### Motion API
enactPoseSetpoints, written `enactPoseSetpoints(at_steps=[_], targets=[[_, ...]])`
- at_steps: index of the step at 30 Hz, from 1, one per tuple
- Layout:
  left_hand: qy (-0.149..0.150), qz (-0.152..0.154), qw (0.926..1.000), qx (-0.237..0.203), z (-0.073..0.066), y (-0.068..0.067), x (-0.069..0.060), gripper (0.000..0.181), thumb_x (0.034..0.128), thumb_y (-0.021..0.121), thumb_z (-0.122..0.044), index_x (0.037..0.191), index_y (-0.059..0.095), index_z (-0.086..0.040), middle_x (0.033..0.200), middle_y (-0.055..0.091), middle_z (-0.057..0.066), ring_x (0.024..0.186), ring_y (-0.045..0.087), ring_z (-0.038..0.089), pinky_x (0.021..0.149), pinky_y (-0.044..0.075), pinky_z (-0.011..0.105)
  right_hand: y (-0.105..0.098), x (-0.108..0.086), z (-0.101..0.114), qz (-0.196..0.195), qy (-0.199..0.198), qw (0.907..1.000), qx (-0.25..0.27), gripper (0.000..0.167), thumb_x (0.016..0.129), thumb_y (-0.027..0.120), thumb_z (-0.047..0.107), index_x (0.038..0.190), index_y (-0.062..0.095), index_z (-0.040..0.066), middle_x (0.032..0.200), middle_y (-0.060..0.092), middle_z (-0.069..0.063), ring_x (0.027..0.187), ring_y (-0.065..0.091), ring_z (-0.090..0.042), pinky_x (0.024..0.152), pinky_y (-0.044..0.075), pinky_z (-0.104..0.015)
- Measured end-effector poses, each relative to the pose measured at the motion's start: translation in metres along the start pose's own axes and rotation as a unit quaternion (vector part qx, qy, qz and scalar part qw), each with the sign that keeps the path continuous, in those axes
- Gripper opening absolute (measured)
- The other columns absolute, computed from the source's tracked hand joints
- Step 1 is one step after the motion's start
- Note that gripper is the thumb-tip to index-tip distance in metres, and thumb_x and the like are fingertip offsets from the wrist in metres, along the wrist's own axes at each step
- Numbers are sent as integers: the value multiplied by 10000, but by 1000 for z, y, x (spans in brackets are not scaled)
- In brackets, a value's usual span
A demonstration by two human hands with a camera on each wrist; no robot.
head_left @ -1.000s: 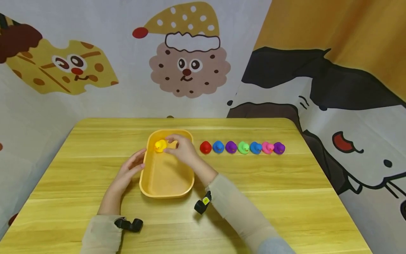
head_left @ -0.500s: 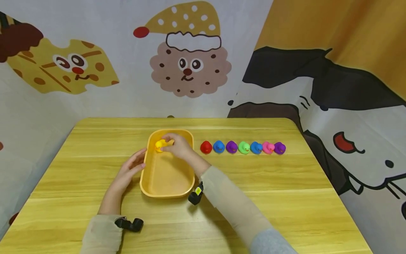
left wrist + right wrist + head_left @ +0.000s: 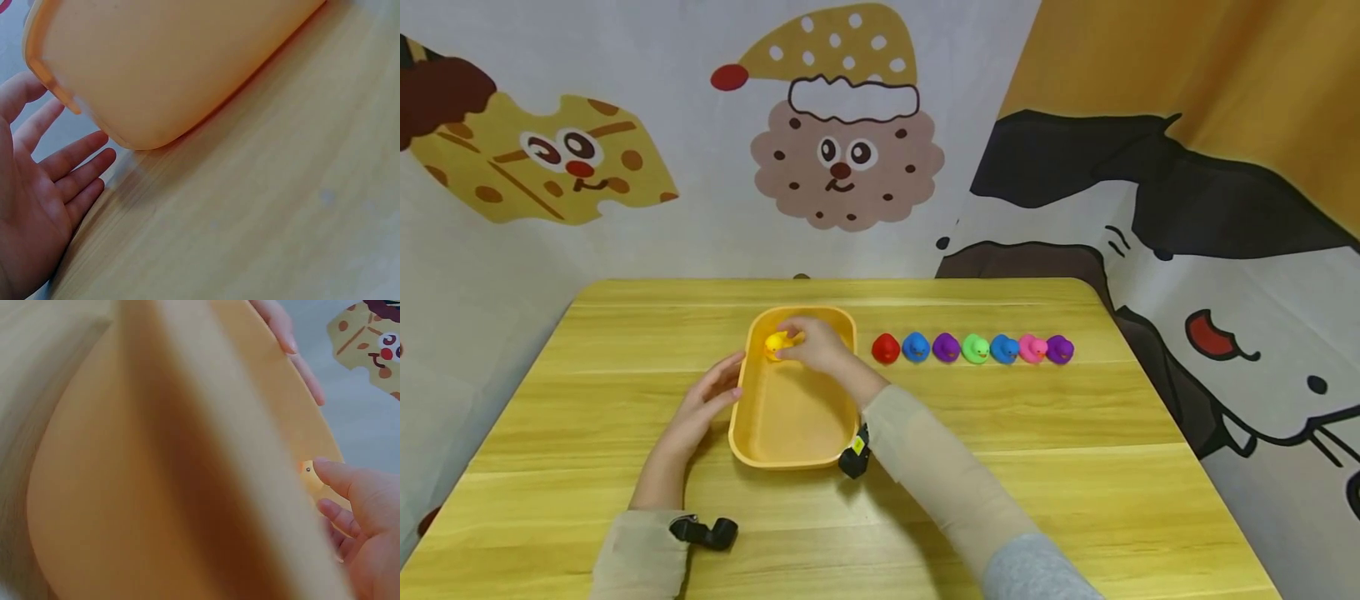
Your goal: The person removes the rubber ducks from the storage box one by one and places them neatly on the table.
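A small yellow rubber duck (image 3: 774,345) is in the far left corner of an orange-yellow plastic tray (image 3: 790,429). My right hand (image 3: 820,343) pinches the duck between thumb and fingers from its right side. In the right wrist view the duck's head (image 3: 308,470) shows beside the thumb, and a blurred tray rim crosses in front. My left hand (image 3: 696,408) rests against the tray's left side with fingers spread. In the left wrist view that hand (image 3: 37,181) has fairly straight fingers at the tray's outer wall (image 3: 156,69).
Right of the tray, a row of toy ducks runs along the wooden table (image 3: 1037,517): red (image 3: 885,349), blue (image 3: 916,347), purple (image 3: 947,347), green (image 3: 976,349), then blue, pink and purple (image 3: 1060,350). A cartoon-printed cloth (image 3: 692,242) hangs behind the table.
My right hand has moved slightly left and closed its fingers on the yellow duck, which it was only beside before. The left hand and the tray have stayed put.
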State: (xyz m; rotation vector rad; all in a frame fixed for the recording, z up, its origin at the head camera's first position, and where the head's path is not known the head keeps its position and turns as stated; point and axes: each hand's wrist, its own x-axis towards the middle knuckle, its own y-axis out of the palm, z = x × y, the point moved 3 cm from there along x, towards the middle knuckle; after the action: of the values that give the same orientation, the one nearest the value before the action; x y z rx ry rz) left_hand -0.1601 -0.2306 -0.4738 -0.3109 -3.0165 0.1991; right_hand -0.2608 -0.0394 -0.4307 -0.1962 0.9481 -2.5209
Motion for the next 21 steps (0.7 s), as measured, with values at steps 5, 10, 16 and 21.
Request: enactPoseSetpoints(at_steps=[5, 10, 16, 21], targets=[[21, -2, 10000, 27, -1, 1, 0, 532, 988, 525, -122, 1488, 345, -97, 1423, 395, 257, 1191, 464, 93, 922, 407, 200, 3, 1, 0, -19, -5, 9996, -293, 394, 810, 787, 254, 1168, 669, 139, 1016, 637, 5, 929, 560, -128, 764, 447, -223], [44, 29, 10000, 15, -2, 1, 0, 532, 991, 518, -123, 1491, 338, -95, 1417, 394, 264, 1183, 470, 92, 914, 413, 202, 6, 2, 2, -29, 137, 9989, -455, 392, 816, 779, 292, 1168, 667, 160, 992, 625, 26, 884, 555, -115, 716, 448, -222], [46, 34, 10000, 77, -3, 1, -1, 528, 996, 507, -127, 1494, 334, -101, 1412, 398, 264, 1185, 464, 105, 916, 405, 208, 9, 3, 2, -57, 229, 9979, -598, 370, 824, 769, 313, 1153, 669, 176, 945, 599, 54, 844, 537, -103, 690, 436, -224], [65, 2, 10000, 69, -2, 0, 0, 525, 994, 508, -119, 1491, 340, -95, 1400, 408, 266, 1174, 474, 104, 914, 409, 210, 11, 6, 0, -57, 256, 9960, -854, 359, 829, 761, 331, 1148, 672, 191, 952, 614, 60, 863, 545, -92, 712, 439, -226]])
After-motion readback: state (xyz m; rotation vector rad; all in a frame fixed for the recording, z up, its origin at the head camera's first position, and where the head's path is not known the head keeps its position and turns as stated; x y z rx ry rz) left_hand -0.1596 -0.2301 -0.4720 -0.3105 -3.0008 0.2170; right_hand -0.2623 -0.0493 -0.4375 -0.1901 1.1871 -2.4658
